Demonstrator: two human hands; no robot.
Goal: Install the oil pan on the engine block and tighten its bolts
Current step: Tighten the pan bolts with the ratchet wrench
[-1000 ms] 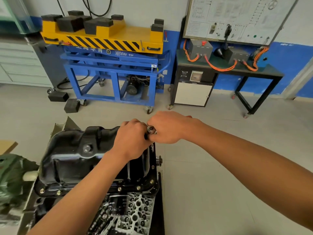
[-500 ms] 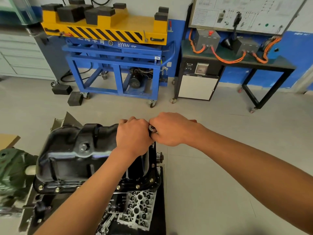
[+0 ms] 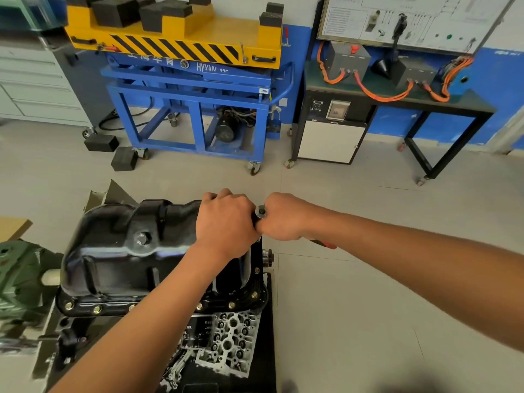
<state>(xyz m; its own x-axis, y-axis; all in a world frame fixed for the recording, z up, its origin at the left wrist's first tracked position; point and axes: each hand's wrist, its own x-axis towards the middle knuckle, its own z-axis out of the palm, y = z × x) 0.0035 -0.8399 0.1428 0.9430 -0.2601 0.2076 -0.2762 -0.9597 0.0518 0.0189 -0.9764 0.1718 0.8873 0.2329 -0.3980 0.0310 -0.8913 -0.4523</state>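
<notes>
The right hand gripped the ratchet by its handle. The left hand curled beside the tool's head, its hold hidden. The oil pan sat on the engine block, flange bolts fitted. A tilted pull could slip the unseen socket and round a bolt.
</notes>
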